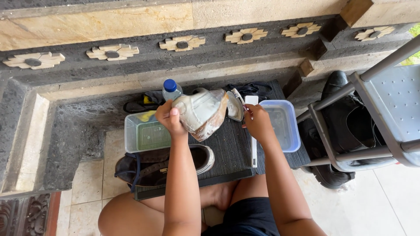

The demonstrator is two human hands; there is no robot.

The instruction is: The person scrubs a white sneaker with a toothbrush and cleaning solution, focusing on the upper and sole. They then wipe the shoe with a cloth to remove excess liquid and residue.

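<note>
Two bare hands work above a dark ribbed rubber mat (pixel 232 148), the landmark for all positions below. The left hand (pixel 169 118) is clamped on a worn grey-white sneaker with a brown-stained sole (pixel 202 112), fingers wrapped over the sole side, and holds it tilted in the air above the rear part of the mat. The right hand (pixel 257 122) is closed around a white-handled brush (pixel 252 131), whose long handle runs down toward the front edge of the mat; the brush head sits just beside the sneaker opening.

A clear rectangular plastic container with green and yellow contents (pixel 144 133) sits at the left edge of the mat. A clear rectangular plastic tub with a blue rim (pixel 284 124) rests on the right part of the mat, just beside the right hand. A clear plastic water bottle with a blue cap (pixel 170 89) stands behind the mat, partly hidden by the sneaker. A second grey-white sneaker (pixel 203 157) lies on the front left part of the mat, beneath the left forearm. A dark strapped sandal (pixel 140 168) lies at the front left corner. Black leather shoes (pixel 345 118) sit on a grey metal rack (pixel 385 100) to the right of the mat.
</note>
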